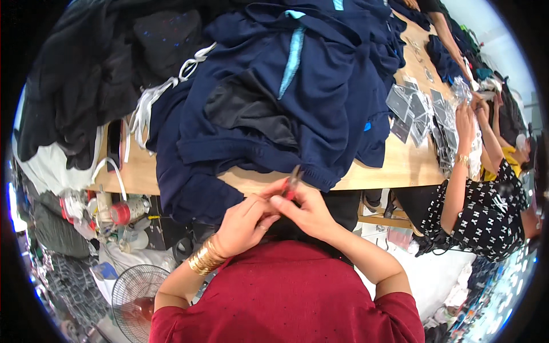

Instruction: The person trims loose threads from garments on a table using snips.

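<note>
Right hand (306, 212) pinched on the small snips (293, 182), left hand (247, 222) fingers closed together right against it.

Both my hands meet just below the hem edge of the navy garment (297, 108), which hangs off the worktop (400, 166) right above my knuckles. To do this well, I judge: keep the hem taut with the left, nip only the loose thread, blade tip angled away from the fabric. Hard to tell: the blades are mostly behind my fingers, any thread is too fine to see, and whether the left actually grips cloth is unclear. Beyond my right hand, another person's hand (466, 123) handles the grey tags (409, 108).
</note>
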The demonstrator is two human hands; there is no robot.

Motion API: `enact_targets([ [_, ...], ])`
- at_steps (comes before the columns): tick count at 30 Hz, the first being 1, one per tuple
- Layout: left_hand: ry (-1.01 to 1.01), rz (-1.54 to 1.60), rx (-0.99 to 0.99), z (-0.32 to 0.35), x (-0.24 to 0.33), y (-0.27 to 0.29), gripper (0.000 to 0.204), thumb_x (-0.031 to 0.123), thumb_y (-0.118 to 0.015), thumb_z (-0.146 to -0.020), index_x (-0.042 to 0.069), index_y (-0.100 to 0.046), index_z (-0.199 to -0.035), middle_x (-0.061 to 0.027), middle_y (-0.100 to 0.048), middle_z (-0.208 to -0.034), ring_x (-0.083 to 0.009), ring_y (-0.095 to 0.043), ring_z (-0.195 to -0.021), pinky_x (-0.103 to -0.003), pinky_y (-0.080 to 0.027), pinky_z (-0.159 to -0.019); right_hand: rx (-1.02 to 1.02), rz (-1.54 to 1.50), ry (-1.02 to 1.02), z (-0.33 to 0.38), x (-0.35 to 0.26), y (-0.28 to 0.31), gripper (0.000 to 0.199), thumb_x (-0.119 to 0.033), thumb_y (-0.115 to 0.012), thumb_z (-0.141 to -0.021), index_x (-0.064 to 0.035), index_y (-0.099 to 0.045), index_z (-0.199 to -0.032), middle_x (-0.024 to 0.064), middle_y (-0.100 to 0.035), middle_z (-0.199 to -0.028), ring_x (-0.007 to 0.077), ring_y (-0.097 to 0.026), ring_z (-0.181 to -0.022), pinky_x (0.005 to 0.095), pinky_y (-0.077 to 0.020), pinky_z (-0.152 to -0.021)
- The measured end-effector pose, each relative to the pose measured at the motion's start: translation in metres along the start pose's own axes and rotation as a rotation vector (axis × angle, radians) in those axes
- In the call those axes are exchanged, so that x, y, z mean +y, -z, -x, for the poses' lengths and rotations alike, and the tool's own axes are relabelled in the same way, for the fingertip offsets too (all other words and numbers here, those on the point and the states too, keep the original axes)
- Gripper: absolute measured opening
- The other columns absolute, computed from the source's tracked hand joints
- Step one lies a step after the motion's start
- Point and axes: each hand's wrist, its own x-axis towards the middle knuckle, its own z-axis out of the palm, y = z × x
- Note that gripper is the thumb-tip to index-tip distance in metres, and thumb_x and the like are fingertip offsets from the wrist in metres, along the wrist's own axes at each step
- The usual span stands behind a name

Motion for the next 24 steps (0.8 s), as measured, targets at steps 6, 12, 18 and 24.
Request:
enact_targets([
  [6, -0.072, -0.134, -0.137, -0.041, 0.002, -0.016, 0.023, 0.009, -0.064, -0.077, 0.008, -0.059, -0.099, -0.0093, -0.059, -0.088, -0.0277, -0.058, -0.081, -0.033, -0.048, -0.069, 0.425, -0.066, -0.075, 0.045, 0.023, 0.064, 0.022, -0.013, -0.042, -0.096, 0.0007, -0.057, -0.102, 0.0064, -0.063, -0.082, 0.0112, -0.060, -0.079, 0.0241, -0.0470, -0.075],
  [12, 0.614, 0.481, -0.373, -0.036, -0.037, -0.034, 0.022, 0.010, -0.056, -0.087, 0.002, -0.054, -0.107, -0.0087, -0.059, -0.103, -0.0161, -0.058, -0.098, -0.027, -0.046, -0.083, 0.805, 0.285, -0.097, 0.071, 0.036, 0.130, 0.015, -0.003, -0.053, -0.086, -0.0017, -0.062, -0.098, -0.0039, -0.049, -0.067, 0.0032, -0.042, -0.061, 0.0172, -0.0340, -0.058],
  [18, 0.831, 1.128, -0.349, -0.050, -0.030, -0.078, 0.030, 0.017, -0.053, -0.091, 0.002, -0.043, -0.115, -0.0134, -0.051, -0.122, -0.0213, -0.047, -0.118, -0.034, -0.039, -0.097, 0.678, 0.350, -0.120, 0.060, 0.056, 0.106, 0.014, -0.008, -0.059, -0.085, -0.0064, -0.064, -0.097, -0.0061, -0.041, -0.061, 0.0022, -0.035, -0.058, 0.0176, -0.0289, -0.052],
  [24, 0.899, 0.924, -0.381, -0.051, -0.030, -0.083, 0.029, 0.021, -0.053, -0.092, -0.001, -0.052, -0.109, -0.0087, -0.059, -0.108, -0.0160, -0.056, -0.102, -0.030, -0.044, -0.088, 0.796, 0.516, -0.089, 0.067, 0.078, 0.122, 0.023, -0.010, -0.056, -0.085, -0.0066, -0.060, -0.107, 0.0005, -0.044, -0.062, 0.0090, -0.039, -0.058, 0.0222, -0.0375, -0.057],
])
